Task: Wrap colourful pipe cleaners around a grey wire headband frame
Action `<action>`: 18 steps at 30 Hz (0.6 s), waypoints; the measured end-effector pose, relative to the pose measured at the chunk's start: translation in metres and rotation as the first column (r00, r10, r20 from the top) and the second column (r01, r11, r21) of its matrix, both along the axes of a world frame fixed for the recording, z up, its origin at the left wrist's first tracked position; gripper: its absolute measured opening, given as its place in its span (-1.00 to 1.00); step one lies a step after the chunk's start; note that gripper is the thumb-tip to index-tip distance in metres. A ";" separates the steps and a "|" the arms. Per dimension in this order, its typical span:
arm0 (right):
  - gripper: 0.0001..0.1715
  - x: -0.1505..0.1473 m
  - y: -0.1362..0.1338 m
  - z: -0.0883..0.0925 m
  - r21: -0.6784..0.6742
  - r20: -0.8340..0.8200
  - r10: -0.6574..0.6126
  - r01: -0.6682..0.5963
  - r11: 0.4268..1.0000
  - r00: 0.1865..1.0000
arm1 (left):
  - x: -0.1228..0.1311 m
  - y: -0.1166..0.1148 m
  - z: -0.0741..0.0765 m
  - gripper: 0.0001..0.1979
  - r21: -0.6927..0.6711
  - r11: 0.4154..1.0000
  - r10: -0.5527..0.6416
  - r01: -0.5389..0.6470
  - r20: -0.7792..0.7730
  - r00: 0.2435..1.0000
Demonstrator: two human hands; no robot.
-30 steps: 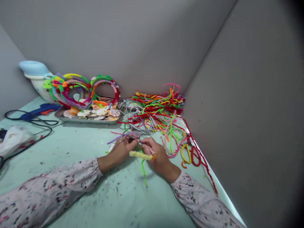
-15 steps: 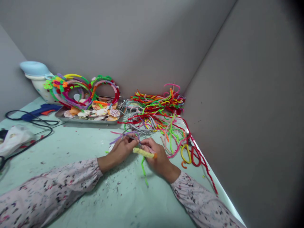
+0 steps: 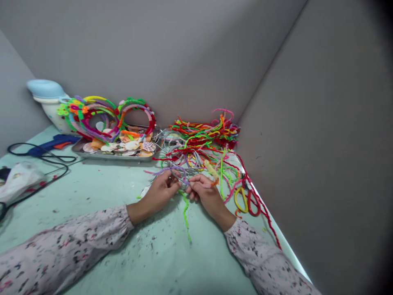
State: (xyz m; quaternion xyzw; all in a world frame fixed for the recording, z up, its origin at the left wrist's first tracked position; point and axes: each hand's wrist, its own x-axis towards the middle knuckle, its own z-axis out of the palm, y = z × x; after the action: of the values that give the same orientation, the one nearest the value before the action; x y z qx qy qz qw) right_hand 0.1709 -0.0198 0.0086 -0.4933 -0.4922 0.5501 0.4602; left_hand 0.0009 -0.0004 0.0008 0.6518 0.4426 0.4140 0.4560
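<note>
a purple fuzzy strand (image 3: 172,168) arches just above the left hand (image 3: 166,187) and drops into the gap between both sets of fingertips. the right hand (image 3: 210,197) pinches it between thumb and forefinger, a yellow piece (image 3: 211,169) jutting beyond the knuckles; the left fingers curl close by, their grip too hidden to tell.
</note>
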 end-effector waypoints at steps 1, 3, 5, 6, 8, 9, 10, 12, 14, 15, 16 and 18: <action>-0.84 0.001 0.000 0.000 -0.002 -0.003 0.008 -0.008 1.000 1.000 | 0.000 0.000 0.000 -0.82 -0.001 1.000 0.003 -0.003 0.012 1.000; -0.85 0.002 0.001 -0.002 -0.007 -0.004 0.021 -0.021 1.000 1.000 | 0.000 0.000 0.000 -0.82 -0.004 1.000 -0.004 0.004 0.040 0.999; -0.85 0.003 0.002 -0.003 -0.013 0.001 0.031 -0.031 0.999 1.000 | 0.000 0.000 0.000 -0.83 -0.002 0.999 -0.035 0.036 0.071 0.997; -0.85 0.003 0.002 -0.004 -0.014 0.008 0.035 -0.035 0.999 0.999 | -0.001 0.000 0.000 -0.84 0.002 0.998 -0.056 0.056 0.080 0.995; -0.85 0.004 0.002 -0.005 -0.011 0.021 0.046 -0.046 0.999 0.999 | -0.002 0.000 -0.001 -0.84 0.014 0.996 -0.089 0.089 0.075 0.993; -0.85 0.004 0.002 -0.004 -0.010 0.024 0.049 -0.049 0.999 0.998 | -0.003 0.000 -0.001 -0.82 0.021 0.995 -0.097 0.095 0.063 0.993; -0.85 0.005 0.001 -0.004 -0.011 0.025 0.051 -0.051 0.999 0.998 | -0.003 0.000 -0.002 -0.81 0.025 0.995 -0.098 0.097 0.049 0.994; -0.85 0.005 0.001 -0.003 -0.018 0.025 0.051 -0.050 0.999 0.998 | -0.003 -0.001 -0.001 -0.78 0.023 0.996 -0.092 0.092 0.022 0.995; -0.85 0.004 0.001 -0.002 -0.021 0.025 0.049 -0.048 0.999 0.998 | -0.003 -0.001 0.001 -0.74 0.022 0.996 -0.081 0.081 0.004 0.997; -0.86 0.004 0.002 -0.001 -0.021 0.024 0.051 -0.050 0.999 0.998 | -0.003 -0.001 0.002 -0.72 0.019 0.997 -0.073 0.073 -0.008 0.997; -0.86 0.004 0.002 -0.001 -0.020 0.023 0.051 -0.051 0.998 0.998 | -0.002 -0.002 0.003 -0.70 0.017 0.998 -0.063 0.064 -0.019 0.998; -0.86 0.004 0.002 -0.001 -0.020 0.022 0.052 -0.051 0.998 0.998 | -0.001 -0.002 0.005 -0.65 0.003 0.999 -0.046 0.046 -0.037 0.998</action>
State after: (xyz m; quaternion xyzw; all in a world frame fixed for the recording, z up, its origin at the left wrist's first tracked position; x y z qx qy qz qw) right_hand 0.1746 -0.0176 0.0072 -0.4913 -0.5045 0.5609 0.4354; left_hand -0.0003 -0.0021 0.0062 0.6703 0.4349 0.3920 0.4560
